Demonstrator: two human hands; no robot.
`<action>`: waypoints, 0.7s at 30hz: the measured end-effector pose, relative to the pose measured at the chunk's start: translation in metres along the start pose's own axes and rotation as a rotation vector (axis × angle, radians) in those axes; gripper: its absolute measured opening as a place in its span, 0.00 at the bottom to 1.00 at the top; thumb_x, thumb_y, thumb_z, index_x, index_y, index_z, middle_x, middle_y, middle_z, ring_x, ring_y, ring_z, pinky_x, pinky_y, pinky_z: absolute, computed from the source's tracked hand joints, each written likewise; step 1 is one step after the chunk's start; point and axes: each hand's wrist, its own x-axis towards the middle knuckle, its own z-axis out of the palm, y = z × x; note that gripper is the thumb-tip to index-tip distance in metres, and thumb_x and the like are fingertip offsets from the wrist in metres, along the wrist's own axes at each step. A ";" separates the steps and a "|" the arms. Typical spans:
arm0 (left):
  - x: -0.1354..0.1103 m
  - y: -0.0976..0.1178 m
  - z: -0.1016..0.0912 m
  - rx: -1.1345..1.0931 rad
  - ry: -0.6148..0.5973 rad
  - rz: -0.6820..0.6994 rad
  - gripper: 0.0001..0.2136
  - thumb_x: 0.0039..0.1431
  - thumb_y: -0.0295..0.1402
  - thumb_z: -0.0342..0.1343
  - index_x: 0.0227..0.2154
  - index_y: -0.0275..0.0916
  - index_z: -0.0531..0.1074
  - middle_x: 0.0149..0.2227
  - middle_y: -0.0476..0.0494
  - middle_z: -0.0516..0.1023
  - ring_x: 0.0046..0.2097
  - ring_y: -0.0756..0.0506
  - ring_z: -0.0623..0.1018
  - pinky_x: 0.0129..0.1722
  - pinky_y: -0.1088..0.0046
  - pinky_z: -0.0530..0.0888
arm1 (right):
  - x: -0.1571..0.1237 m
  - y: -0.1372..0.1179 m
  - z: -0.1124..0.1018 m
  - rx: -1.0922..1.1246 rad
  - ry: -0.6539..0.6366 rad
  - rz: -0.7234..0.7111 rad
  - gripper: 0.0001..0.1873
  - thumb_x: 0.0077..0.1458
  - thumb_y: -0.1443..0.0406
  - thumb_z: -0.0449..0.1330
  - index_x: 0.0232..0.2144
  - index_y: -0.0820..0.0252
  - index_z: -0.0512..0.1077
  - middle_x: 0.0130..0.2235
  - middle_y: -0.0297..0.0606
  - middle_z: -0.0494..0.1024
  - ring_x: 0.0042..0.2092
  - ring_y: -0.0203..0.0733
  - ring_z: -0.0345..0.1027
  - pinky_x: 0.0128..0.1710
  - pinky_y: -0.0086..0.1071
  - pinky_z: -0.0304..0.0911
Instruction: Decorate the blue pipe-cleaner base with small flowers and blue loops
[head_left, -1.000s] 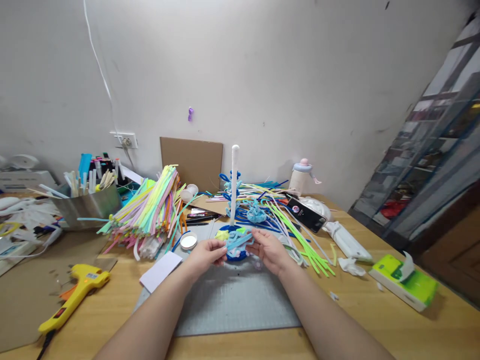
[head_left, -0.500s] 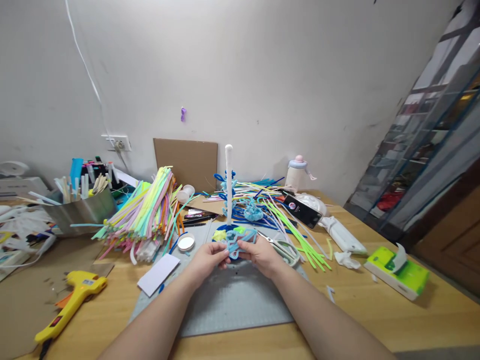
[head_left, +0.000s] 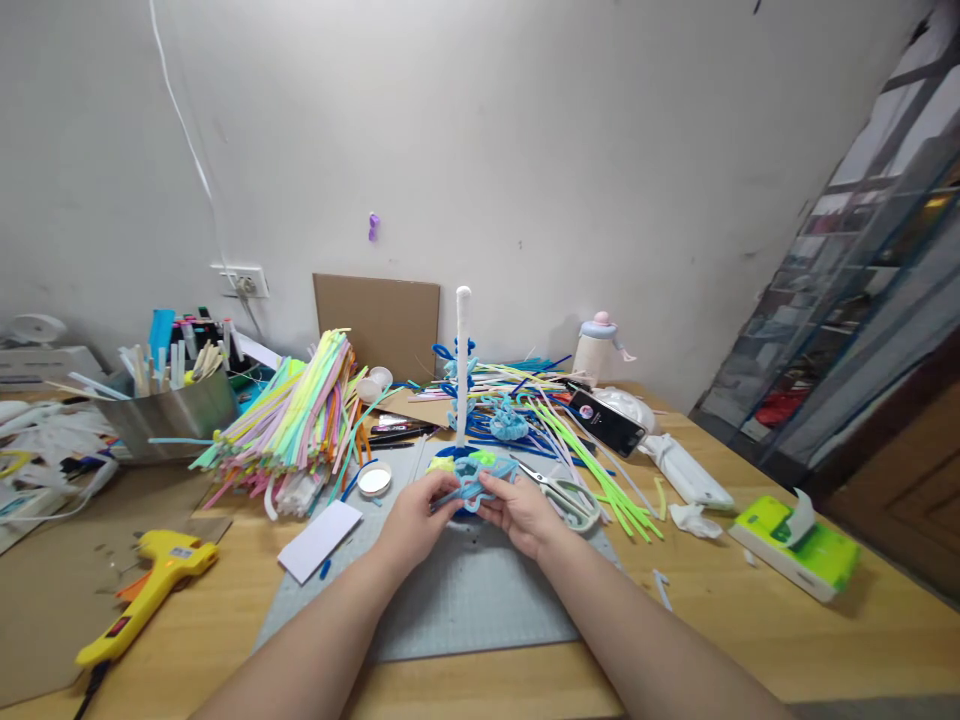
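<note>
Between my two hands is a light blue piece bent from pipe cleaners [head_left: 470, 484], with loops and curves. My left hand [head_left: 421, 512] pinches its left side between thumb and fingers. On its right side my right hand [head_left: 519, 510] grips with the thumb on top. Just behind stands a white upright rod [head_left: 463, 370] on a base with blue and yellow fuzzy parts, partly hidden by the held piece. Blue loops stick out along the rod. A pair of scissors [head_left: 570, 503] lies right beside my right hand. Beneath everything is a grey cutting mat [head_left: 472, 610].
A large bundle of coloured pipe cleaners [head_left: 300, 410] lies at left, near a yellow glue gun [head_left: 154, 590]. Green pipe cleaners [head_left: 600, 480], a phone [head_left: 607, 422] and a tissue pack [head_left: 795, 545] are at right. A white card [head_left: 319, 541] and a small round dish [head_left: 374, 479] sit left of my hands.
My left hand has shifted slightly right and up, its fingers now curled closer on the light blue piece. My right hand keeps its grip. The whole view has shifted a little.
</note>
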 end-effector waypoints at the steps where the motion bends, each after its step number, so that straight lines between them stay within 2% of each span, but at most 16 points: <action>1: 0.000 0.001 -0.002 0.052 -0.022 0.041 0.05 0.52 0.32 0.54 0.33 0.39 0.70 0.32 0.48 0.74 0.35 0.48 0.72 0.36 0.74 0.67 | 0.000 0.001 0.000 0.008 0.001 0.009 0.15 0.40 0.63 0.66 0.33 0.61 0.71 0.29 0.36 0.79 0.29 0.37 0.74 0.30 0.28 0.69; 5: 0.001 0.003 -0.006 0.193 -0.084 0.130 0.03 0.52 0.30 0.54 0.30 0.39 0.71 0.31 0.48 0.74 0.34 0.49 0.72 0.35 0.74 0.66 | 0.003 0.002 -0.001 0.008 -0.006 0.031 0.13 0.41 0.64 0.66 0.32 0.61 0.72 0.30 0.36 0.79 0.28 0.36 0.73 0.29 0.28 0.69; 8: 0.001 0.003 -0.005 0.224 -0.097 0.130 0.02 0.52 0.29 0.53 0.29 0.39 0.71 0.30 0.47 0.74 0.33 0.49 0.71 0.34 0.75 0.65 | 0.002 0.003 -0.001 -0.023 -0.024 0.025 0.13 0.42 0.63 0.65 0.33 0.61 0.72 0.31 0.36 0.79 0.30 0.36 0.73 0.30 0.27 0.68; 11: 0.000 0.002 -0.004 0.225 -0.083 0.096 0.03 0.53 0.30 0.52 0.28 0.38 0.70 0.29 0.48 0.73 0.32 0.49 0.70 0.32 0.75 0.65 | -0.002 0.002 0.001 -0.052 -0.111 -0.001 0.14 0.44 0.62 0.64 0.36 0.59 0.72 0.36 0.37 0.78 0.35 0.36 0.73 0.34 0.28 0.68; 16: 0.000 0.002 -0.002 0.154 -0.037 0.020 0.05 0.53 0.32 0.51 0.28 0.38 0.70 0.27 0.48 0.73 0.30 0.49 0.69 0.31 0.75 0.64 | -0.009 -0.002 0.006 -0.085 -0.231 -0.032 0.16 0.43 0.63 0.65 0.37 0.60 0.72 0.38 0.37 0.77 0.37 0.35 0.71 0.38 0.28 0.66; 21: 0.001 0.004 0.001 -0.010 0.042 -0.048 0.06 0.52 0.34 0.53 0.27 0.37 0.70 0.26 0.47 0.72 0.29 0.49 0.69 0.29 0.75 0.64 | -0.011 -0.005 0.010 -0.027 -0.239 -0.031 0.13 0.44 0.62 0.64 0.35 0.59 0.72 0.35 0.35 0.76 0.35 0.33 0.70 0.35 0.26 0.65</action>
